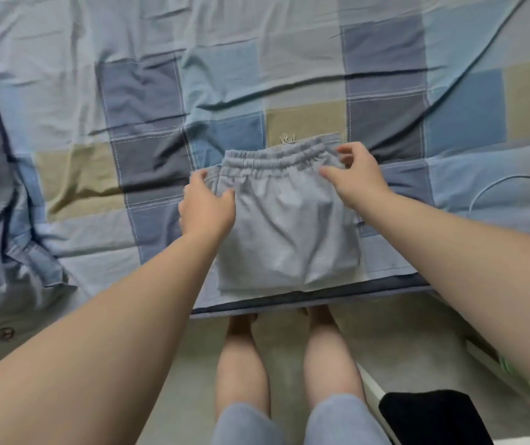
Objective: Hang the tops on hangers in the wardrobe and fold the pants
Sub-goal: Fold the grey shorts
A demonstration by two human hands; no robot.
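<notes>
A pair of light grey pants [286, 226] lies folded into a small rectangle on the bed near its front edge, the elastic waistband at the far side. My left hand [207, 208] holds the folded stack at its left edge, thumb on top and fingers tucked under. My right hand [353, 179] pinches the right end of the waistband between thumb and fingers. No top, hanger or wardrobe is in view.
The bed is covered by a wrinkled checked sheet [148, 101] in blue, grey and tan. A bunched fold of it hangs at the left [22, 252]. A thin cord [494, 184] lies on the right. A black cloth [430, 415] lies on the floor beside my legs.
</notes>
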